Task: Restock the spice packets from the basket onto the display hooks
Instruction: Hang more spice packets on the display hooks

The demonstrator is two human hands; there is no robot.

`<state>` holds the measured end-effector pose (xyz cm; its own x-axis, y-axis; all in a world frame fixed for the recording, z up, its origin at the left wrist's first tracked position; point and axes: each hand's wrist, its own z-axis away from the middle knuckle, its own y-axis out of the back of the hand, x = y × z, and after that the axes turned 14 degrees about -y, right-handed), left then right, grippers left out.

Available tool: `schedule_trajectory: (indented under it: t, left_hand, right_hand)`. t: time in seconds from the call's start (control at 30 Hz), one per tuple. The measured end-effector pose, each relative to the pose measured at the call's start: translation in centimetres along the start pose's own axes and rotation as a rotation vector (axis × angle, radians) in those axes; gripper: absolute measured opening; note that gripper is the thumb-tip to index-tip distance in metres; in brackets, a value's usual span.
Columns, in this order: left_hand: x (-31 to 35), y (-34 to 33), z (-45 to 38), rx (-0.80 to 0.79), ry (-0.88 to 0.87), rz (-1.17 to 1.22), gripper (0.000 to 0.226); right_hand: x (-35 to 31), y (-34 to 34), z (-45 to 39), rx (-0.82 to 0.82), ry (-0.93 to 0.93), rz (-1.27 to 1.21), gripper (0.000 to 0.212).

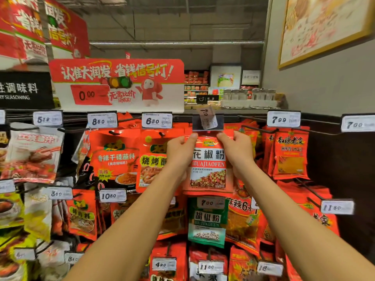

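A red spice packet (209, 165) is being pinched by the left hand (179, 149) and right hand (236, 151) at its top corners, under the hook; its hole probably needs sliding on next.

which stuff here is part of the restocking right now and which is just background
In the job:
- huajiaofen packet, gripped at its top corners by left hand and right hand
- display hook with the crooked price tag holder, just above the packet

Just there:
- green hujiaofen packet hanging below
- red promo sign
- glass jars on the top shelf
- 6.30 price tag
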<state>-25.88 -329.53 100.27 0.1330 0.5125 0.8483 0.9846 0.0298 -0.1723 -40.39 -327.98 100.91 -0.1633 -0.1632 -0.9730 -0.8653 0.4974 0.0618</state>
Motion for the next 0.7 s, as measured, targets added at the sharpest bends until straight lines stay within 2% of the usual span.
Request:
schedule_trajectory:
  t: [0.1,0.23,0.47,0.6,0.7]
  left_hand:
    - [-0.3,-0.7,-1.0,0.040,-0.001,-0.069,0.021]
    - [-0.9,-0.7,-1.3,0.056,-0.010,-0.111,0.032]
    - [-0.7,-0.4,-1.7,0.136,-0.034,-0.221,0.043]
    - [-1.0,-0.1,-1.6,0.111,-0.031,-0.265,0.035]
    - [-1.1,-0.3,-1.8,0.129,-0.018,-0.314,0.037]
  right_hand:
    - [-0.3,-0.3,-0.9,0.079,-0.002,0.088,0.033]
    - [0.1,-0.6,-1.6,0.124,0.021,0.180,0.037]
    - [-0.6,-1.3,-2.0,0.139,0.069,0.265,0.036]
    - [-0.1,-1.2,-2.0,0.137,0.102,0.272,0.041]
    - [-0.1,-0.9,-2.3,0.127,0.090,0.316,0.042]
